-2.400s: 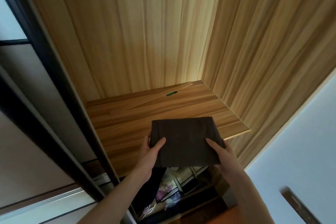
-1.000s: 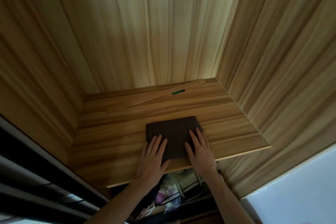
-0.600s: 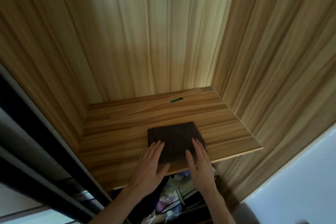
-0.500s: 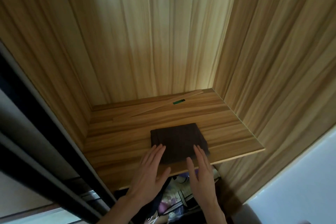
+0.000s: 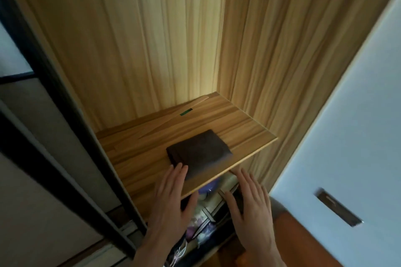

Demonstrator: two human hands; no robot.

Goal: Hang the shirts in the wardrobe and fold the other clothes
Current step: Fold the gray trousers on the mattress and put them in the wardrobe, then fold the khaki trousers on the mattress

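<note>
A folded dark brown cloth is lying on the wooden wardrobe shelf. Both the left hand and right hand are hovering flat, fingers straight, gripping nothing.

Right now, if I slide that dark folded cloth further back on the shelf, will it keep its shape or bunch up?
The dark folded cloth looks soft and floppy, so a push on one edge would likely bunch its layers. It lies flat on the smooth wooden shelf, so an even push may slide it easily. It seems light and won't roll or tip.

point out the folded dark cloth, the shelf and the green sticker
folded dark cloth (image 5: 198,154), head view, middle of its top
shelf (image 5: 245,128), head view, bare wood right of the cloth
green sticker (image 5: 186,112), head view, its middle
</note>
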